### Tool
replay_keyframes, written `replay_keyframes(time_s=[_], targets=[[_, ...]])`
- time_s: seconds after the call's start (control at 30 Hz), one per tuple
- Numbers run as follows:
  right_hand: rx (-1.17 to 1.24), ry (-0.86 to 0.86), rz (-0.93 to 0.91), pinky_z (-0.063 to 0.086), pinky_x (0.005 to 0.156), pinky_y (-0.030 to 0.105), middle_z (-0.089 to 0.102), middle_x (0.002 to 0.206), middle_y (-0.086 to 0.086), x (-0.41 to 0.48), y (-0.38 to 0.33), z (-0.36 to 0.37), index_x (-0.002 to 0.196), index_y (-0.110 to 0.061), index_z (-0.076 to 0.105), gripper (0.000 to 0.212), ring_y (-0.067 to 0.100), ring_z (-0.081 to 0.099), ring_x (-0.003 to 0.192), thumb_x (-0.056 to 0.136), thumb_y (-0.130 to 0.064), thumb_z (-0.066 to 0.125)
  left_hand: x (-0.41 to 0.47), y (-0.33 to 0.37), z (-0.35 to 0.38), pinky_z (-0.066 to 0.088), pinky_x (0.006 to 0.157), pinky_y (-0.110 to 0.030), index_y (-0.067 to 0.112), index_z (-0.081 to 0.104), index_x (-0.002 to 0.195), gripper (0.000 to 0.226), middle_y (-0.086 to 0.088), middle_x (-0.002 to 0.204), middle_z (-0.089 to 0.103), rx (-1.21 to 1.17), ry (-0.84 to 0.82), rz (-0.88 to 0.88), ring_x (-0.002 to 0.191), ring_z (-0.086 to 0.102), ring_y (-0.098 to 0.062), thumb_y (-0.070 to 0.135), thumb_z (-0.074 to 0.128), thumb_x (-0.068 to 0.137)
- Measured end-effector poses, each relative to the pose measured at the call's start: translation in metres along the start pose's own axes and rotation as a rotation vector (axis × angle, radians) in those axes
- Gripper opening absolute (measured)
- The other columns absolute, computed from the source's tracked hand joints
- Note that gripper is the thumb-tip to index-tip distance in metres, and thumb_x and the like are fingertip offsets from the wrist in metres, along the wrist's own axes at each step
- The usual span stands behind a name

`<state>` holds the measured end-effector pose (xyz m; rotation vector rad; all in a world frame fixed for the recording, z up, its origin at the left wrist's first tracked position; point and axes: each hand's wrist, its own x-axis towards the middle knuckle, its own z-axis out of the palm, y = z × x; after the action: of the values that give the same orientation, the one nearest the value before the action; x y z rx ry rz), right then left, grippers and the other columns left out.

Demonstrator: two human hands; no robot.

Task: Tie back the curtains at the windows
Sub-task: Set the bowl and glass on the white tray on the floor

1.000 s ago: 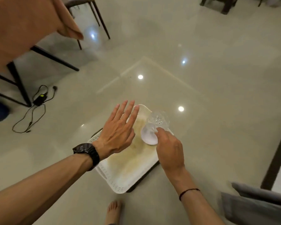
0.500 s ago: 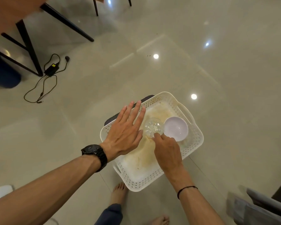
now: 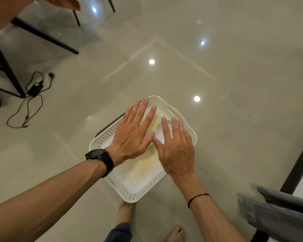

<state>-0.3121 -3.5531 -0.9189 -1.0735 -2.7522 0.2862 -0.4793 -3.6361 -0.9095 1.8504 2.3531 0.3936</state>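
The fingers (image 3: 143, 112) of the left hand (image 3: 133, 135) are held straight and slightly spread, palm down, with nothing gripped. The fingers (image 3: 175, 126) of the right hand (image 3: 177, 151) are likewise straight and a little parted, palm down, and nothing is held by them. The 2 thumb tips are placed just beside each other; whether they touch cannot be told.

Both hands are held over a white perforated basket (image 3: 129, 198) set on the floor. Whether the palms touch anything in it cannot be told. A white bowl (image 3: 160, 131) is seen inside the basket and is partly covered by the right fingers. The basket's bottom is marked with yellowish stains. A dark flat edge (image 3: 110, 123) is seen under the basket's left side.

A black watch (image 3: 100, 157) is worn on the left wrist and a thin black cord (image 3: 198, 198) on the right. 2 bare feet (image 3: 124, 212) are seen below the basket on the glossy pale floor tiles (image 3: 217, 84).

At the left a black power adapter (image 3: 35, 88) with its cable is laid near black table legs (image 3: 5, 67), and an orange cloth (image 3: 7, 11) is draped above them.

Grey fabric (image 3: 278, 212) is seen at the lower right edge, beside a dark strip, well apart from both hands; whether it is a curtain cannot be told.
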Motion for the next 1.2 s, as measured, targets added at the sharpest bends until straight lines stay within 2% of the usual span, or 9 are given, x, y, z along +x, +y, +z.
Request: replay_keyframes(time_s=[0.07,0.13,0.33,0.57,0.77,0.87,0.93,1.07,1.2], targets=[[0.005,-0.008,0.079,0.021,0.125,0.046,0.020,0.167,0.016,-0.009,0.021,-0.018,0.162,-0.023,0.019,0.077,0.032,0.018,0.156,0.101,-0.071,0.021,0.014,0.021,-0.002,0.008,0.130,-0.053,0.014,0.007,0.167,0.076,-0.018,0.174,-0.002,0.027,0.002,0.031,0.161,-0.003,-0.034,0.055,0.021,0.105],[-0.015,-0.010,0.137,0.018,0.126,0.049,0.012,0.169,0.015,-0.021,0.044,-0.034,0.163,-0.023,0.014,0.081,0.032,0.011,0.157,0.100,-0.074,0.016,0.025,0.043,-0.001,0.009,0.130,-0.056,0.013,0.005,0.167,0.078,-0.018,0.174,-0.004,0.045,-0.017,0.063,0.161,-0.004,-0.035,0.059,0.019,0.105],[-0.103,0.011,0.370,0.018,0.125,0.055,0.008,0.169,0.018,-0.093,0.144,-0.087,0.163,-0.020,0.011,0.085,0.036,0.009,0.156,0.098,-0.075,0.012,0.050,0.157,0.026,0.013,0.130,-0.054,0.018,-0.003,0.167,0.082,-0.013,0.174,-0.011,-0.031,-0.112,0.299,0.162,-0.007,-0.029,0.066,0.014,0.103],[-0.126,0.080,0.668,0.011,0.126,0.054,-0.003,0.170,0.014,-0.227,0.260,-0.130,0.163,-0.027,0.001,0.086,0.033,0.001,0.157,0.096,-0.076,0.022,0.052,0.331,0.087,0.010,0.131,-0.046,0.017,-0.005,0.166,0.082,-0.012,0.174,-0.012,-0.088,-0.229,0.658,0.162,-0.007,-0.027,0.065,0.019,0.104],[-0.168,0.116,0.886,0.018,0.125,0.054,0.006,0.169,0.017,-0.338,0.321,-0.146,0.163,-0.024,0.005,0.088,0.034,0.012,0.156,0.095,-0.079,0.016,0.027,0.465,0.138,0.020,0.130,-0.041,0.005,0.016,0.164,0.077,-0.014,0.173,0.012,-0.188,-0.283,1.014,0.161,0.013,-0.025,0.057,0.021,0.107],[-0.155,0.158,0.971,0.021,0.124,0.053,0.009,0.169,0.018,-0.381,0.338,-0.146,0.163,-0.024,0.009,0.088,0.034,0.017,0.155,0.094,-0.078,0.010,0.010,0.509,0.169,0.024,0.129,-0.040,0.004,0.017,0.163,0.076,-0.016,0.172,0.016,-0.262,-0.305,1.131,0.160,0.018,-0.025,0.056,0.020,0.108],[-0.150,0.203,1.024,0.021,0.124,0.053,0.011,0.169,0.018,-0.411,0.353,-0.138,0.163,-0.022,0.012,0.088,0.033,0.017,0.156,0.095,-0.077,0.013,0.000,0.535,0.195,0.021,0.129,-0.040,0.008,0.011,0.164,0.075,-0.013,0.172,0.012,-0.248,-0.336,1.166,0.160,0.016,-0.025,0.058,0.018,0.108],[-0.124,0.253,1.129,0.022,0.124,0.051,0.012,0.169,0.018,-0.454,0.383,-0.106,0.163,-0.019,0.009,0.089,0.034,0.016,0.155,0.096,-0.076,0.021,-0.010,0.568,0.248,0.008,0.132,-0.043,0.019,-0.002,0.166,0.078,-0.008,0.174,-0.002,-0.048,-0.410,1.268,0.162,-0.003,-0.024,0.065,0.016,0.106],[-0.144,0.188,1.217,0.038,0.114,0.047,0.030,0.162,0.021,-0.471,0.415,-0.076,0.163,-0.017,0.012,0.084,0.038,0.036,0.147,0.099,-0.070,0.026,-0.009,0.591,0.285,0.001,0.131,-0.042,0.026,-0.009,0.165,0.079,-0.005,0.174,-0.010,0.003,-0.486,1.213,0.161,-0.009,-0.023,0.067,0.022,0.105]])
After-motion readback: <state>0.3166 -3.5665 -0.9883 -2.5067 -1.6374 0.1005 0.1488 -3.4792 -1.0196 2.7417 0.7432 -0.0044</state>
